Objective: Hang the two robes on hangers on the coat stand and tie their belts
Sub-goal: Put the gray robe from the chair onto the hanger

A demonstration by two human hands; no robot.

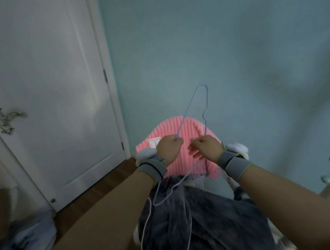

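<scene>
Fingers of both hands pinch a wire hanger [195, 110] before teal wall [232, 40], white door [47, 75] left, wood floor [98, 191] below

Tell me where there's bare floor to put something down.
Bare wood floor runs along the white door, between it and the left forearm. Crowded: blue cloth heap at lower left, grey robe and pink chair ahead.

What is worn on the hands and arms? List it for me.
The left hand and right hand are bare, with no gloves. Each wrist carries a grey fabric wrist strap: the left strap has dark edging, the right strap yellow-green edging. The forearms are uncovered, with no sleeves visible.
</scene>
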